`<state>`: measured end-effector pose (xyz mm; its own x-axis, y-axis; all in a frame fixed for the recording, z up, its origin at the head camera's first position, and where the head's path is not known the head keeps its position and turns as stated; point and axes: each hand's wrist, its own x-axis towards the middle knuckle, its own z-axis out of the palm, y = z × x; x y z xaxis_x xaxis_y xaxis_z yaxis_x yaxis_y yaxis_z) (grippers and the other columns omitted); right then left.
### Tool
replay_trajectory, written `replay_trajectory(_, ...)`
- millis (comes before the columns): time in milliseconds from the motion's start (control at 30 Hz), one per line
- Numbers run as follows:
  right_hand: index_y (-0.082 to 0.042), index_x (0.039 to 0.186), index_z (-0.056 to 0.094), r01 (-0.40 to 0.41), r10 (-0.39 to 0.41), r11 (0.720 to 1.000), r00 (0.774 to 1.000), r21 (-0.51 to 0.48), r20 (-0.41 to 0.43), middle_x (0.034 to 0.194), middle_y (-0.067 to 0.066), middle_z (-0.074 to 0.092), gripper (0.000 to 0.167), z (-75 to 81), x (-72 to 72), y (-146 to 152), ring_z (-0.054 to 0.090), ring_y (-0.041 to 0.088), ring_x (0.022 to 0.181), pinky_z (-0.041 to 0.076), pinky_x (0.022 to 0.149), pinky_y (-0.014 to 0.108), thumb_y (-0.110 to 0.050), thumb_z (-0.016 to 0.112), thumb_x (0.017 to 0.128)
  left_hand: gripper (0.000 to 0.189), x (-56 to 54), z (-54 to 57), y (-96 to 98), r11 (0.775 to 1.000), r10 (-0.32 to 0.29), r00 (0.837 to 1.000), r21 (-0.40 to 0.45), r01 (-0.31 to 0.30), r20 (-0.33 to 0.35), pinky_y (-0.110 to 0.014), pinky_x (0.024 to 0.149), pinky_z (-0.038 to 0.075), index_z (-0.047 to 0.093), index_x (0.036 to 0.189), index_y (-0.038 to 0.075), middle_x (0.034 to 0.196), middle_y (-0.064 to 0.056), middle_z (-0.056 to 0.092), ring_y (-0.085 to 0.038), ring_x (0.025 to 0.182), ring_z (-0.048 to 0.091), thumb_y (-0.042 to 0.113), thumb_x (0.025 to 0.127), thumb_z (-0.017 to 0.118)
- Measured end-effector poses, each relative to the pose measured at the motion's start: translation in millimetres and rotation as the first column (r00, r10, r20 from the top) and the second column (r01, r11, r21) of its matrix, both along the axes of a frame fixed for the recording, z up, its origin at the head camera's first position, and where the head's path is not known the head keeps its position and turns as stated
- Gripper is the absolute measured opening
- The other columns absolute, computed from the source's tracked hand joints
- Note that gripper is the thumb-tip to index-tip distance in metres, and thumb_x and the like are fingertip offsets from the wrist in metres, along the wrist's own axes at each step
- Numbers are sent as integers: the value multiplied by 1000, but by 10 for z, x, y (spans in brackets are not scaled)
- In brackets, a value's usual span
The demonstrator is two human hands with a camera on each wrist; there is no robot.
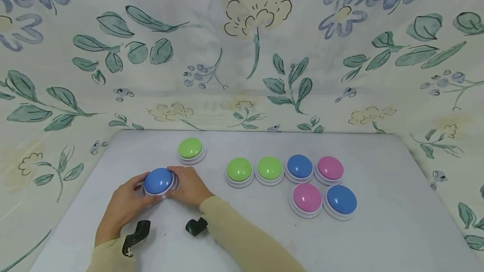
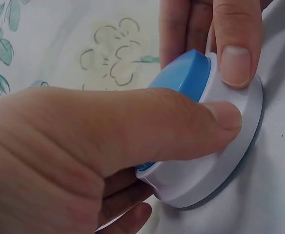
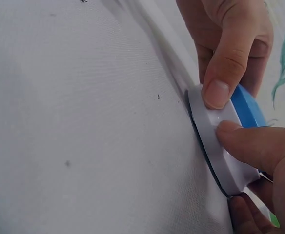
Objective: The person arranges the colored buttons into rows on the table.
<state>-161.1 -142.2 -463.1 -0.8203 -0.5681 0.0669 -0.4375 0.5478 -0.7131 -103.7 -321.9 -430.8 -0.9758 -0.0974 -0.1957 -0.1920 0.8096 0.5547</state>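
A blue push button (image 1: 158, 181) with a domed top and round white base sits at the left of the white table (image 1: 227, 238). My left hand (image 1: 124, 205) grips its left side and my right hand (image 1: 192, 189) grips its right side. Both thumbs press on the white base (image 2: 201, 170) close together at the near side, as the left wrist view shows. Fingers of both hands wrap toward its far side, partly hidden. In the right wrist view the base's underside edge (image 3: 208, 146) lies close against the white cloth.
Behind the held button stands a green button (image 1: 190, 148). To the right are two more green buttons (image 1: 239, 170) side by side, then blue (image 1: 300, 166) and pink (image 1: 330, 168) ones, with another pink (image 1: 307, 198) and blue (image 1: 342, 200) in front. A floral cloth (image 1: 211, 108) rises behind the table.
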Motion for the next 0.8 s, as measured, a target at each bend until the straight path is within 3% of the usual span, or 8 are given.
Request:
replay_trajectory(400, -15, 146, 51, 22, -22, 1000, 1000, -22, 8, 144, -6, 56, 66, 69, 37, 29, 47, 7, 134, 36, 112, 20, -22, 81, 87, 95, 0, 67, 27, 999, 31, 999, -12, -31, 29, -69, 97, 45, 34, 152, -5, 149, -36, 37, -57, 128, 42, 36, 81, 83)
replay_trajectory(800, -15, 146, 51, 21, -22, 999, 999, -39, -41, 145, -6, 55, 66, 126, 58, 132, 46, 8, 135, 35, 113, 21, -23, 81, 87, 95, 19, 118, 40, 1000, 12, 1000, 21, -12, -19, -65, 91, 51, 39, 152, 1, 149, -34, 39, -57, 124, 46, 39, 78, 86)
